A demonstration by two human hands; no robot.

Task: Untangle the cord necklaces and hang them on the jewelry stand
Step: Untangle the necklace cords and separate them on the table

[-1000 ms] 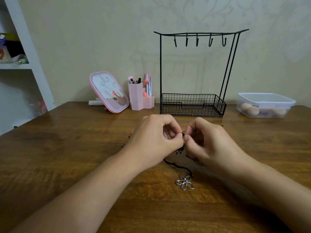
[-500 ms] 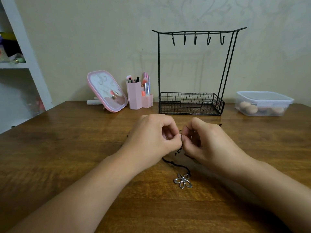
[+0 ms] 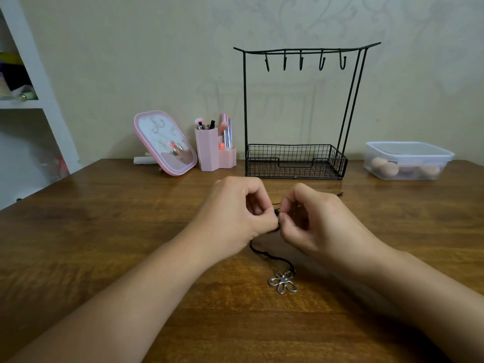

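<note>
The grip of each hand, left and right, pinches the knot of black cord; better tease loops apart gently, pendant resting on the tabletop.

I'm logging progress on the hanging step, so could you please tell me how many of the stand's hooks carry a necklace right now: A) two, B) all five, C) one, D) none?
D: all five hooks on the jewelry stand are bare, while the left hand and right hand pinch the black cord over the table.
</note>
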